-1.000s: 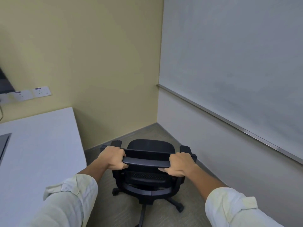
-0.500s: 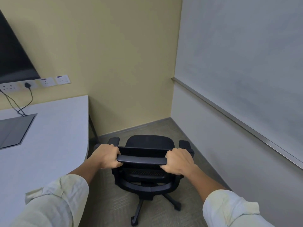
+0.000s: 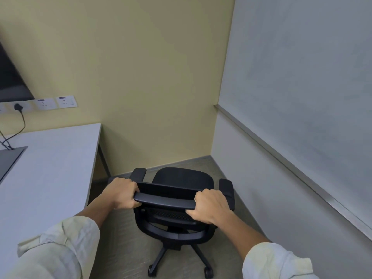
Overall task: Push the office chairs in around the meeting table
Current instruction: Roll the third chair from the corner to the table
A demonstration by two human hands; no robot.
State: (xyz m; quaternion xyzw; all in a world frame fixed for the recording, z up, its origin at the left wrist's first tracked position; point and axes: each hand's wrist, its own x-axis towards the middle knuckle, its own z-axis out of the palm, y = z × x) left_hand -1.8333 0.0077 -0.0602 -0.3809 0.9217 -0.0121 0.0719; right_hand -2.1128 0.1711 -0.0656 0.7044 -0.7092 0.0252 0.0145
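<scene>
A black office chair on castors stands on the floor in front of me, its seat facing the yellow wall. My left hand grips the left end of the chair's top back rail. My right hand grips the right end of the same rail. The white meeting table fills the left side; its right edge runs just left of the chair's left armrest, and the chair stands beside the table's far corner, not under it.
A whiteboard with a metal ledge covers the right wall close to the chair. The yellow wall lies ahead. A dark screen, wall sockets and a plugged cable sit at the left.
The chair has rolled forward and turned a little to the left, nearer the table's far corner. More of the table, screen and sockets has come into view. Both hands keep their grip.
</scene>
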